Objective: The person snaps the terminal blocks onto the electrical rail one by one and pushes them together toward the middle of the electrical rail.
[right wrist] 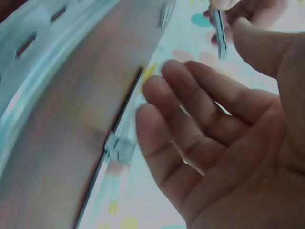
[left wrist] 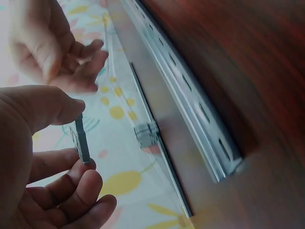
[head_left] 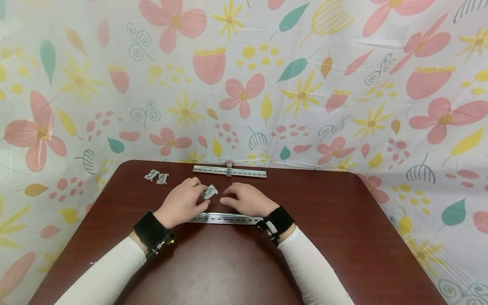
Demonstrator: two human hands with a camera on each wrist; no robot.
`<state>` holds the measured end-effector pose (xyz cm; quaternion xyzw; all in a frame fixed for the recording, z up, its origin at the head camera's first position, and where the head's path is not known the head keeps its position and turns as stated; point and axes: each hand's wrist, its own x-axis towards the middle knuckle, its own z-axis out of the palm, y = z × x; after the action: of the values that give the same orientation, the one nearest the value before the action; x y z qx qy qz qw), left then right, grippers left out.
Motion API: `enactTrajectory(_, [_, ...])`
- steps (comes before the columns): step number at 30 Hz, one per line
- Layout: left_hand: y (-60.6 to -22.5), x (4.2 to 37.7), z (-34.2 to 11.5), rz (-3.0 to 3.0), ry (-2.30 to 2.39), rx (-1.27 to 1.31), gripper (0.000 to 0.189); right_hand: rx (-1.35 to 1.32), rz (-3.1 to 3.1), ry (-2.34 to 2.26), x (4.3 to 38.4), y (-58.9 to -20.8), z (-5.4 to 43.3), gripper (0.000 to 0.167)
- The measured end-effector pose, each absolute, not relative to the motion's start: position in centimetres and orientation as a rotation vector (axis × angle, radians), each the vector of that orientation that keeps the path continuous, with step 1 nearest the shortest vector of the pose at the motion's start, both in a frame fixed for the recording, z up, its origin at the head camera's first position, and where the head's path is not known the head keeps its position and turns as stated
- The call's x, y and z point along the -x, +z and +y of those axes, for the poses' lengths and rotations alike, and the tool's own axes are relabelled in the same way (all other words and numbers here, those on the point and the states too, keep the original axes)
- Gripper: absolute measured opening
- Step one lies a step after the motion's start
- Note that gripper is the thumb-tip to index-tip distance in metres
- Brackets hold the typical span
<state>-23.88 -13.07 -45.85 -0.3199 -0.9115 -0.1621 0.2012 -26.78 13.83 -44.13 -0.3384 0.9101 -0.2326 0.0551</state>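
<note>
Sleeves: a white left sleeve and a white right sleeve are reaching in over the table, whose dark reddish-brown top is catching a pale shine at the front.
Wristbands: a black left wristband and a black right wristband are wrapping the wrists, each carrying small hardware.
Near rail: a slotted metal near rail is lying crosswise on the table, its left part passing behind the left hand and its right end meeting the right wristband in the head view.
Left hand: the left hand is pinching a small grey piece between thumb and fingers.
Right hand: the right hand is holding nothing; its fingers are curving loosely, parted from the thumb, and its fingertips are pointing toward the grey piece without touching it.
Grey piece: it is sitting in the gap between the two hands, showing beyond the near rail.
Loose pieces: a left loose piece and a right loose piece are lying side by side toward the table's far left.
Far rail: a thinner-looking far rail is lying near the back edge, slanting slightly.
Mounted block: a grey mounted block is standing across the far rail, about midway along.
Backdrop: a floral cloth is hanging behind the table.
</note>
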Motion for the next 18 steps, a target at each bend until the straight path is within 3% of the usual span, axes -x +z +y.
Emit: enactTrajectory(18, [-45.7,23.5,-12.0,-2.337,-0.413,1.069,0.038,0.925,2.572,-1.19,26.2,-45.2,13.3,0.037])
